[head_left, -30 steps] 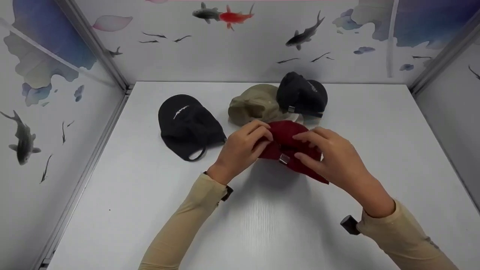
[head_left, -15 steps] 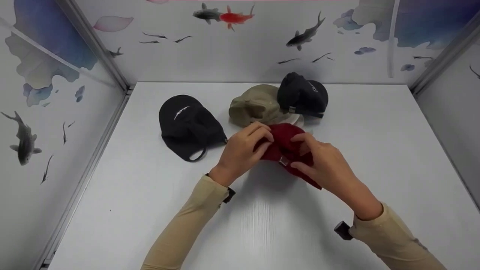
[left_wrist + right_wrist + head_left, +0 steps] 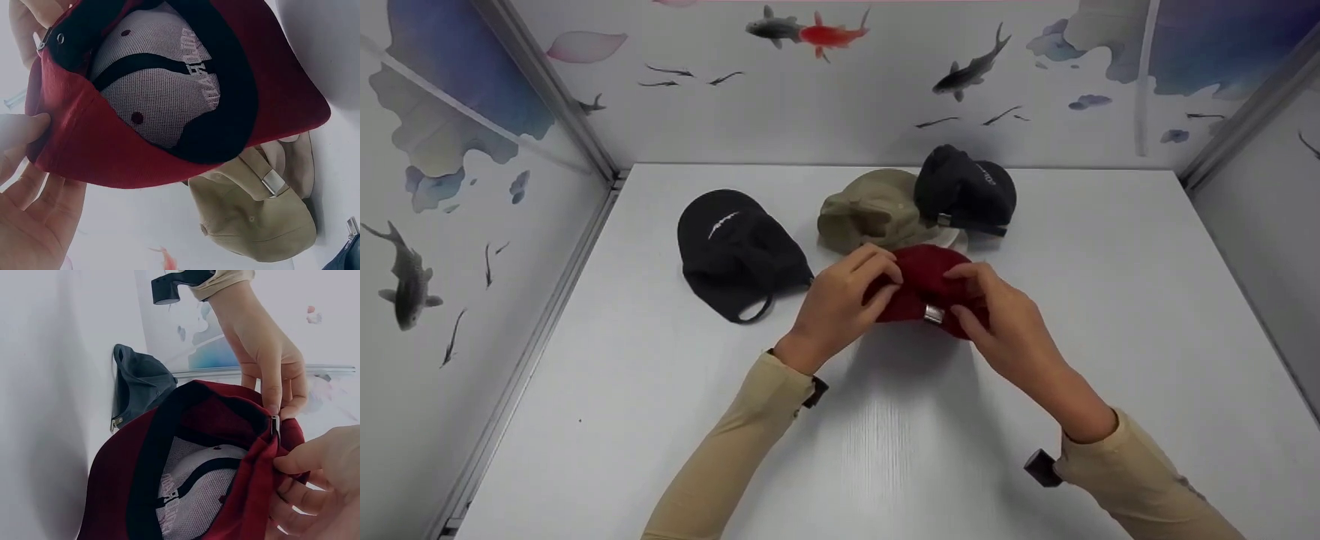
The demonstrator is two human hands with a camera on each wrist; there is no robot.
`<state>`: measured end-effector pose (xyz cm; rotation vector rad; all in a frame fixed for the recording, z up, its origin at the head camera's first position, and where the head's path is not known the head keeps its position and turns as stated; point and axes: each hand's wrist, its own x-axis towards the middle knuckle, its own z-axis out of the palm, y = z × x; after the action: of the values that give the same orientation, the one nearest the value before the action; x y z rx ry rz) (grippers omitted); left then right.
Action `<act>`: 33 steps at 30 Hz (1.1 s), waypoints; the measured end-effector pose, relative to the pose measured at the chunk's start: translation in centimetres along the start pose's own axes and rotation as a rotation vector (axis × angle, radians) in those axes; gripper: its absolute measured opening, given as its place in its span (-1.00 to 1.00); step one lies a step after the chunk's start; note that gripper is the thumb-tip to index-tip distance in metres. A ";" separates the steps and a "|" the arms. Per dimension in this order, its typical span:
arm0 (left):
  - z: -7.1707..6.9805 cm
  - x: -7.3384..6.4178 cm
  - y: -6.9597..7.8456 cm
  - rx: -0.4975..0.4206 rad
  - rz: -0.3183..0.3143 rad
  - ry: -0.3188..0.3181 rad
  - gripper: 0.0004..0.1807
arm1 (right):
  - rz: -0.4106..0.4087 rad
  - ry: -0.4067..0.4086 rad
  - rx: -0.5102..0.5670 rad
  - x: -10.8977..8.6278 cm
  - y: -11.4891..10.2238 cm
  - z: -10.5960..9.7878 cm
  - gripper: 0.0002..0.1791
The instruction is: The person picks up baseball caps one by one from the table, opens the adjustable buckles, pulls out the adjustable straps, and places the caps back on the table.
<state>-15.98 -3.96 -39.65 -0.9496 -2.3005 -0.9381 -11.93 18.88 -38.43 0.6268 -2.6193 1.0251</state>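
Red cap: a burgundy-red fabric baseball cap [image 3: 926, 266] is sitting between both hands over the white table [image 3: 660, 405], around its middle and toward the far edge; its silver metal buckle [image 3: 934, 313] is facing the near edge.
Left hand: the left hand [image 3: 836, 300] is pinching the cap's rear rim, left of the buckle.
Right hand: the right hand [image 3: 1012, 319] is gripping the rim on the other side, thumb and fingers clamping the fabric.
Inside: white mesh lining [image 3: 163, 107] is showing (lettering coming through in reverse).
Khaki cap: an olive-khaki cloth cap [image 3: 877, 187] is lying just beyond, near the far edge.
Dark cap: a charcoal cap with a strap [image 3: 952, 180] is overlapping its right side.
Black cap: a black cap with white script [image 3: 742, 240] is resting toward the far left corner.
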 end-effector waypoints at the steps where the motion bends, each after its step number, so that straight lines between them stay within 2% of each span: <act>1: 0.0 0.0 0.0 0.000 -0.001 0.000 -0.94 | -0.010 0.010 0.002 0.0 0.0 0.0 -0.56; 7: 0.0 -0.1 0.3 0.026 -0.017 0.021 -0.94 | -0.094 0.073 0.001 0.0 0.2 0.1 -0.61; 10: 0.0 -0.2 0.9 0.068 -0.025 0.033 -0.93 | -0.112 0.094 0.015 0.1 0.2 0.2 -0.65; 15: -0.1 -0.1 2.5 0.181 -0.024 0.040 -0.89 | -0.092 0.102 0.032 0.3 0.2 0.4 -0.70; 18: 0.0 -0.1 3.3 0.269 -0.038 0.037 -0.92 | -0.067 0.098 0.032 0.3 0.1 0.5 -0.72; 21: 0.1 -0.2 3.8 0.313 -0.061 0.025 -0.91 | -0.060 0.097 0.035 0.3 0.0 0.6 -0.74; 27: 0.4 -0.6 4.2 0.260 -0.128 -0.047 -0.72 | -0.062 0.106 0.065 0.4 0.0 0.9 -0.80; 33: 1.1 -0.5 4.2 0.262 -0.195 -0.077 -0.66 | -0.043 0.118 0.122 0.5 -0.1 1.2 -0.85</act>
<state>-12.69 -1.19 -38.94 -0.6719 -2.5390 -0.6603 -12.42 17.86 -39.03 0.6263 -2.4459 1.1780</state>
